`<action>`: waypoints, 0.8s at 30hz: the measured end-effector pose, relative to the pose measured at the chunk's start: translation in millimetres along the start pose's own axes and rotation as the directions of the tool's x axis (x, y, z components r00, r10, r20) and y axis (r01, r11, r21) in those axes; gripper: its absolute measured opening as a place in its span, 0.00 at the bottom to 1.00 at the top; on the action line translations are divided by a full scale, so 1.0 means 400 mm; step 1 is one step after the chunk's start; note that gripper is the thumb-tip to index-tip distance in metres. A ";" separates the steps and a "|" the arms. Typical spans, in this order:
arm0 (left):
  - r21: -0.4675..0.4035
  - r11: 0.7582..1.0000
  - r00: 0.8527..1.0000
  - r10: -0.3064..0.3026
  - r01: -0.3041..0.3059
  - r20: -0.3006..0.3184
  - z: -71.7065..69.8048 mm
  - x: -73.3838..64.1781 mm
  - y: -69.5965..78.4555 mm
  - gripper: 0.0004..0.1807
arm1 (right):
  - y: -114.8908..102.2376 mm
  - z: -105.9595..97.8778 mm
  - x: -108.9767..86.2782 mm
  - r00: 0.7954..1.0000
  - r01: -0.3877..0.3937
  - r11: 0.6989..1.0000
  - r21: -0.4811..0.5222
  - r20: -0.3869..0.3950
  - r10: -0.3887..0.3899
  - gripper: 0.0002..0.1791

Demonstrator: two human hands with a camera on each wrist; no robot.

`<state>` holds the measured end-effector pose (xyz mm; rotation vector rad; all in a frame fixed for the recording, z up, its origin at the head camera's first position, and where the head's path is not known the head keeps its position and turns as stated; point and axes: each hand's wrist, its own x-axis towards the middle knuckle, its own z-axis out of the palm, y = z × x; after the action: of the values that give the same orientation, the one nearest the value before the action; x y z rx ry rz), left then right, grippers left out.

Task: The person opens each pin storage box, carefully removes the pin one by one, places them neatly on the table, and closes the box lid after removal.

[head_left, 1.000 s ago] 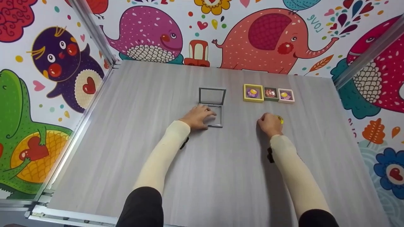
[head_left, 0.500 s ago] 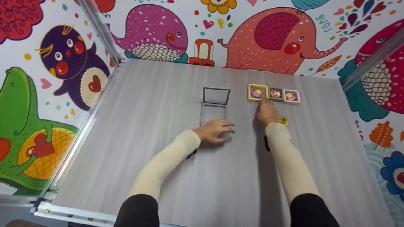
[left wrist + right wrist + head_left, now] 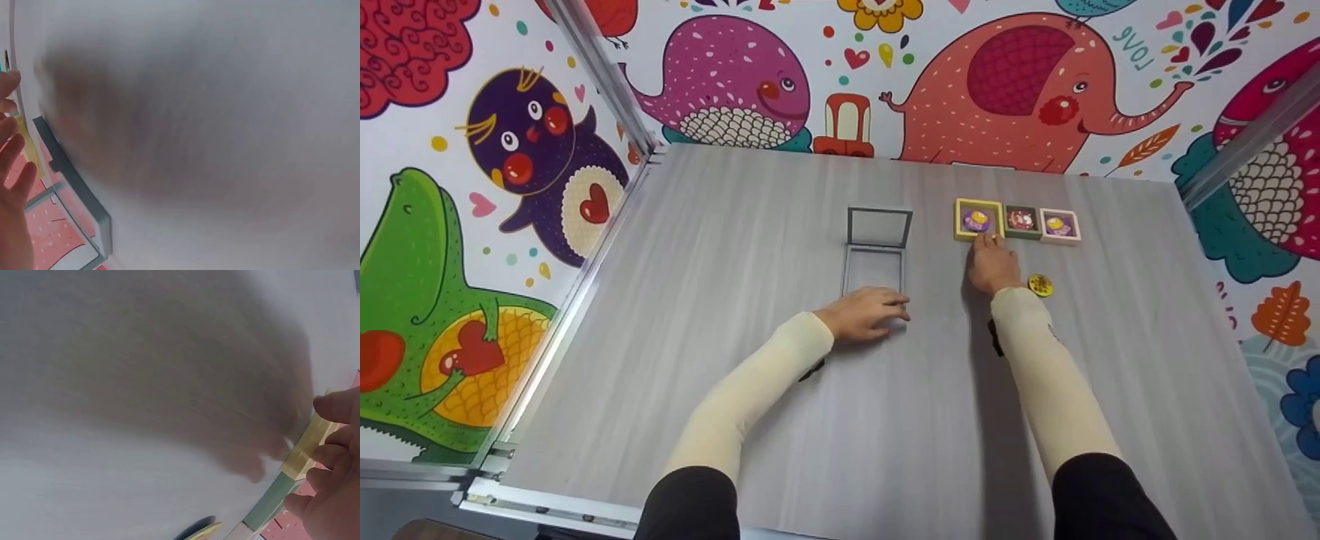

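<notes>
My left hand hovers at the near edge of a grey flat case, fingers spread loosely and holding nothing. The case's clear, grey-framed lid stands raised at the back. In the left wrist view, the relaxed fingers overlap the case's frame. My right hand reaches to the near side of a yellow square box, which holds a purple and yellow round piece. In the right wrist view, thumb and bent fingers lie apart, close over the yellow box wall.
A dark green box and a pale pink box adjoin the yellow one, each with a small decorated piece inside. A round yellow badge lies on the wood-grain table, right of my right wrist. Cartoon-printed walls border the table.
My left hand has withdrawn from inside the case to its near edge. My right hand has moved forward to the yellow box, uncovering the round badge. The view has shifted slightly.
</notes>
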<state>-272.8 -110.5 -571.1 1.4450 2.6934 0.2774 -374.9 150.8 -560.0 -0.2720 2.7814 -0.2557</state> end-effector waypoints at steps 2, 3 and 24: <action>-0.001 1.000 1.000 -0.010 0.010 0.017 0.005 0.002 0.004 0.18 | -0.003 0.000 -0.004 1.000 0.001 1.000 0.002 0.004 -0.001 0.36; -0.001 1.000 1.000 -0.015 0.015 0.024 0.006 0.004 0.006 0.18 | -0.005 0.000 -0.006 1.000 0.005 1.000 0.003 0.005 -0.005 0.36; -0.057 0.998 0.996 0.024 -0.019 0.087 0.040 0.024 0.035 0.20 | -0.013 0.058 -0.124 0.987 0.080 0.992 -0.100 -0.129 -0.093 0.32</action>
<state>-264.3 -93.0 -583.8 1.4360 2.5811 0.2818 -320.3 153.3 -565.4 -0.4141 2.9229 -0.1690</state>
